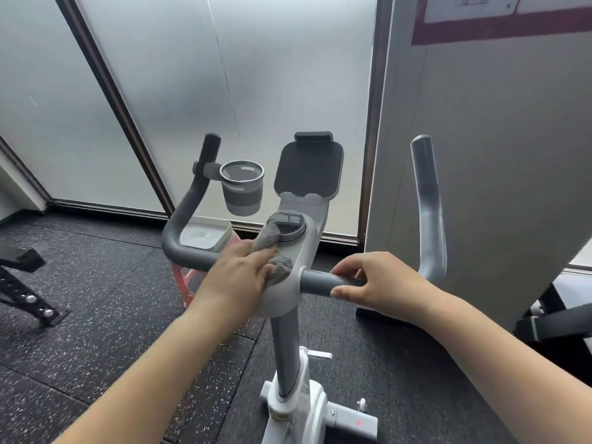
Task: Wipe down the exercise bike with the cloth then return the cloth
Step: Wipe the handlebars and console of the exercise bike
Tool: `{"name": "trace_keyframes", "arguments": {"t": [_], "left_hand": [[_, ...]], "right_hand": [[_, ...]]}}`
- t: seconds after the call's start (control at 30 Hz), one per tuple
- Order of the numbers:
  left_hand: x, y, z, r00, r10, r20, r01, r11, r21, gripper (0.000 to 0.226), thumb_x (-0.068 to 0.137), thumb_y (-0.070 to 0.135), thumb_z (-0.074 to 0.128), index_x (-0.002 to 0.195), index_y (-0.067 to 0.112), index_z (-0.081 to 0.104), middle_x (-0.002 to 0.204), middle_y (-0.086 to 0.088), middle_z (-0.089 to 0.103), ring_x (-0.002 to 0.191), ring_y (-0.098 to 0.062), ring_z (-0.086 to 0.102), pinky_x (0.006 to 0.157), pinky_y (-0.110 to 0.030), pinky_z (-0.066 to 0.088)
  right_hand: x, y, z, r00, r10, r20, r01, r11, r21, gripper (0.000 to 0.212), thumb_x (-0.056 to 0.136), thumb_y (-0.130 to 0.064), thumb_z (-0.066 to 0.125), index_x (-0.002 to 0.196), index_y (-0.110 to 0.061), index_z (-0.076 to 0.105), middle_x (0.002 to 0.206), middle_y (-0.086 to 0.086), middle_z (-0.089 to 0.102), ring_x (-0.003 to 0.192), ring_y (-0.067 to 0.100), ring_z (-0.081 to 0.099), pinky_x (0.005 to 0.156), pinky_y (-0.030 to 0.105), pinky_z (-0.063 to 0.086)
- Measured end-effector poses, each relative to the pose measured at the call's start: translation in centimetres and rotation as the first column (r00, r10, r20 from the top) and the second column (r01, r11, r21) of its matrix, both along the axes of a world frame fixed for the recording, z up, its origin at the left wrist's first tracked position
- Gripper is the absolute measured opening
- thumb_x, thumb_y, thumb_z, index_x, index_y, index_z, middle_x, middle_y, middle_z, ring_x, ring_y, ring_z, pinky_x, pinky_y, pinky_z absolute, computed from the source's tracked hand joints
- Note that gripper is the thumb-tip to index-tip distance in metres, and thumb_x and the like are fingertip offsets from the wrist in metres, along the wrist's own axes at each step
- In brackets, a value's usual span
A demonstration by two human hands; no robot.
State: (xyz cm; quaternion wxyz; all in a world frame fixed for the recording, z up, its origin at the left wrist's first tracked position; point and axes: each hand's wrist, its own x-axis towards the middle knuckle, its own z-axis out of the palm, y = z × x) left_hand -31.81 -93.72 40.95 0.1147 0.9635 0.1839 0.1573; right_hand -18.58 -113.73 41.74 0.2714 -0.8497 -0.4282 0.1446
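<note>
The exercise bike (290, 357) stands in front of me, white with grey handlebars, a round display (288, 224), a tablet holder (309, 169) and a cup holder (242, 190). My left hand (240, 270) presses a grey cloth (272, 248) against the console, with the cloth lying over the left edge of the round display. My right hand (374, 280) curls around the right handlebar (323, 282) close to the console, fingers over the top and thumb underneath.
Frosted glass panels (192, 91) rise behind the bike. A grey partition (496, 155) stands at the right. A white bin (208, 233) on a red stand sits beyond the left handlebar. Black gym equipment (25, 290) lies at the left on speckled rubber floor.
</note>
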Motion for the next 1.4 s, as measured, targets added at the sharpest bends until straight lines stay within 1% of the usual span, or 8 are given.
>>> {"name": "trace_keyframes", "arguments": {"t": [0.13, 0.27, 0.43, 0.63, 0.8, 1.0, 1.13, 1.4], "left_hand": [[0.8, 2.5, 2.3, 0.998, 0.066, -0.016, -0.067, 0.994, -0.082, 0.031, 0.094, 0.018, 0.050, 0.122, 0.019, 0.064, 0.124, -0.010, 0.059, 0.115, -0.028, 0.051, 0.098, -0.030, 0.034], [5.0, 1.5, 4.4, 0.974, 0.071, 0.216, -0.048, 0.993, -0.108, 0.033, 0.096, 0.025, 0.047, 0.126, 0.021, 0.060, 0.128, -0.013, 0.056, 0.119, -0.029, 0.048, 0.100, -0.025, 0.029], [9.3, 0.1, 2.4, 0.994, -0.067, -0.082, 0.072, 0.996, 0.061, 0.045, 0.092, 0.048, 0.045, 0.133, 0.031, 0.050, 0.146, -0.003, 0.040, 0.133, -0.026, 0.036, 0.112, -0.035, 0.027], [9.9, 3.1, 2.8, 0.997, -0.033, -0.068, 0.024, 0.990, -0.137, 0.035, 0.096, 0.033, 0.046, 0.129, 0.028, 0.057, 0.138, -0.005, 0.052, 0.128, -0.023, 0.044, 0.102, -0.026, 0.032], [8.3, 5.2, 2.6, 0.996, 0.073, -0.058, -0.078, 0.992, -0.100, 0.030, 0.093, 0.033, 0.051, 0.118, 0.025, 0.065, 0.125, -0.005, 0.065, 0.114, -0.029, 0.056, 0.091, -0.031, 0.041], [7.5, 3.1, 4.5, 0.941, 0.127, 0.313, -0.083, 0.985, -0.150, 0.030, 0.090, 0.030, 0.057, 0.119, 0.021, 0.059, 0.119, -0.013, 0.062, 0.108, -0.031, 0.056, 0.092, -0.034, 0.042], [8.6, 0.6, 2.9, 0.986, -0.066, 0.153, 0.078, 0.994, -0.078, 0.029, 0.087, 0.028, 0.061, 0.115, 0.021, 0.066, 0.132, 0.000, 0.056, 0.118, -0.023, 0.052, 0.099, -0.028, 0.037], [6.4, 4.6, 3.7, 0.987, 0.129, 0.092, -0.120, 0.989, -0.091, 0.025, 0.088, 0.033, 0.057, 0.109, 0.029, 0.070, 0.117, -0.006, 0.068, 0.110, -0.029, 0.060, 0.095, -0.039, 0.047]], "right_hand": [[0.1, 0.0, 0.0, 1.000, -0.006, -0.012, 0.006, 1.000, 0.002, 0.030, 0.074, -0.045, 0.072, 0.101, -0.034, 0.068, 0.083, -0.021, 0.063, 0.074, -0.005, 0.056, 0.072, 0.017, 0.043], [0.2, 0.0, 0.1, 0.999, 0.003, -0.036, -0.002, 1.000, 0.011, 0.029, 0.074, -0.043, 0.074, 0.101, -0.032, 0.069, 0.082, -0.020, 0.064, 0.072, -0.007, 0.054, 0.064, 0.010, 0.037], [0.2, 0.0, 0.1, 0.999, 0.003, -0.048, -0.002, 1.000, 0.024, 0.032, 0.073, -0.043, 0.074, 0.102, -0.031, 0.069, 0.091, -0.017, 0.068, 0.073, -0.006, 0.055, 0.066, 0.010, 0.038], [0.1, -0.1, 0.1, 1.000, 0.005, -0.030, -0.004, 1.000, 0.021, 0.033, 0.074, -0.043, 0.073, 0.104, -0.031, 0.068, 0.097, -0.016, 0.069, 0.079, -0.004, 0.056, 0.069, 0.009, 0.039], [0.0, -0.1, 0.2, 1.000, 0.001, -0.029, -0.001, 1.000, 0.017, 0.031, 0.075, -0.042, 0.073, 0.104, -0.033, 0.068, 0.096, -0.016, 0.069, 0.078, -0.004, 0.056, 0.068, 0.009, 0.039], [-0.1, 0.0, 0.3, 0.999, -0.008, -0.031, 0.009, 1.000, 0.006, 0.032, 0.074, -0.042, 0.073, 0.104, -0.032, 0.069, 0.093, -0.015, 0.068, 0.076, -0.004, 0.055, 0.067, 0.009, 0.039], [-0.2, -0.2, 0.3, 0.999, -0.012, -0.030, 0.013, 1.000, 0.014, 0.033, 0.074, -0.042, 0.073, 0.105, -0.031, 0.068, 0.096, -0.014, 0.069, 0.079, 0.000, 0.057, 0.070, 0.012, 0.041], [-0.1, -0.1, 0.2, 0.999, -0.008, -0.033, 0.009, 1.000, 0.017, 0.032, 0.074, -0.042, 0.074, 0.103, -0.032, 0.069, 0.095, -0.015, 0.068, 0.075, -0.005, 0.054, 0.072, 0.014, 0.040]]}}
